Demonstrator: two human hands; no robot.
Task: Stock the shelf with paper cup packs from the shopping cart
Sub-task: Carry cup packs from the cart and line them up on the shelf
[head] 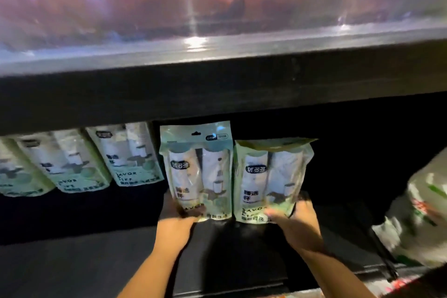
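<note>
The fingers of my left hand [177, 221] are curling round the bottom edge of one paper cup pack [196, 169], and those of my right hand [296, 224] are gripping the bottom of a second pack [272, 176] (its top flap is folding over). Both packs are standing upright, side by side and touching, over the dark shelf [84, 220], just right of a leaning row of like packs [125, 155]. Blurred white bags [423, 215] are lying at far right.
</note>
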